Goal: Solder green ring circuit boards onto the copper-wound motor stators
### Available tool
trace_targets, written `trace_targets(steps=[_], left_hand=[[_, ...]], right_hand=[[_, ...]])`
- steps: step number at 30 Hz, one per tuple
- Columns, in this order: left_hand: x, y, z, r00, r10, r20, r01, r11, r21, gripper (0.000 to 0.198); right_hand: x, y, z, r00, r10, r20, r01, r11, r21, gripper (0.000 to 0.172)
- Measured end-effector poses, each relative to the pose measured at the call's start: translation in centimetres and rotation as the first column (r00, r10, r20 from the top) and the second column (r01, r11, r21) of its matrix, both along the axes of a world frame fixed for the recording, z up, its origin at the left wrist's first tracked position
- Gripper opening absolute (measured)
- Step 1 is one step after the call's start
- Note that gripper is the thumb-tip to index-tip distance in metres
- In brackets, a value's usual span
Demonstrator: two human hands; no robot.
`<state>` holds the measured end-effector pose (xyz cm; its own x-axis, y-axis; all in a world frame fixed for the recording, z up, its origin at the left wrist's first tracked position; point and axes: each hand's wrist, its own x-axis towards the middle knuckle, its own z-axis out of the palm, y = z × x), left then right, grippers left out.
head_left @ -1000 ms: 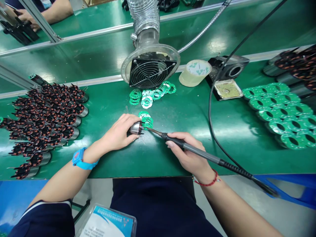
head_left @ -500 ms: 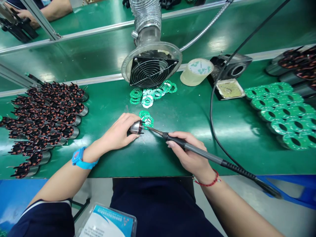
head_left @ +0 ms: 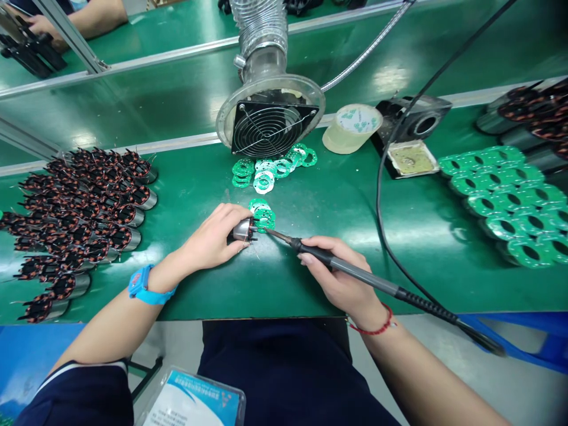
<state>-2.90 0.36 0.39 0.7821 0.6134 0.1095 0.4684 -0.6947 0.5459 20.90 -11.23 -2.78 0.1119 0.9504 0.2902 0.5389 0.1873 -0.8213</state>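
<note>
My left hand [head_left: 216, 235] is closed around a motor stator [head_left: 242, 230], a silver cylinder lying on its side with its wound end facing right. In my right hand [head_left: 338, 273] is a soldering iron [head_left: 364, 276], gripped like a pen. Its metal tip points left and reaches the stator's wire end; whether it touches a wire or a board I cannot tell. Right beside that end, several green ring-shaped circuit boards [head_left: 265, 219] lie overlapping on the green bench [head_left: 302, 278]. Thin wire ends stick out below the stator.
Rows of wound stators [head_left: 89, 207] stand at the left. Stators topped with green boards [head_left: 510, 201] fill the right. A fume extractor fan [head_left: 271, 127] hangs over loose ring boards [head_left: 264, 181]. Behind are a tape roll [head_left: 352, 129], an iron stand [head_left: 412, 127] and a black cable [head_left: 379, 195].
Almost nothing differs. Both hands hold the stator and the soldering iron in the same pose, and the whole view has shifted very slightly.
</note>
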Motion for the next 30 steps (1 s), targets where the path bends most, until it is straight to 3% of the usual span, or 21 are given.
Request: trace_targets(steps=[18,24,28,30], left_hand=[[0.0,0.0,0.0,1.000,-0.006,-0.006,0.006,1.000,0.010,0.043],[0.0,0.1,-0.1,1.000,-0.010,0.001,0.010,1.000,-0.005,0.043],[0.2,-0.1,0.2,1.000,0.004,0.011,-0.004,1.000,-0.019,0.042],[0.4,-0.4,0.3,1.000,-0.004,0.024,0.004,1.000,-0.019,0.040]], right_hand=[[0.0,-0.2,-0.1,1.000,-0.010,0.008,0.009,0.997,0.071,0.010],[0.2,-0.4,-0.9,0.987,-0.148,-0.064,0.153,0.985,0.085,0.017],[0.2,-0.5,0.0,0.991,-0.132,-0.025,0.134,0.986,0.101,0.021],[0.5,-0.5,-0.2,0.995,-0.101,-0.013,0.102,0.994,0.040,0.029]])
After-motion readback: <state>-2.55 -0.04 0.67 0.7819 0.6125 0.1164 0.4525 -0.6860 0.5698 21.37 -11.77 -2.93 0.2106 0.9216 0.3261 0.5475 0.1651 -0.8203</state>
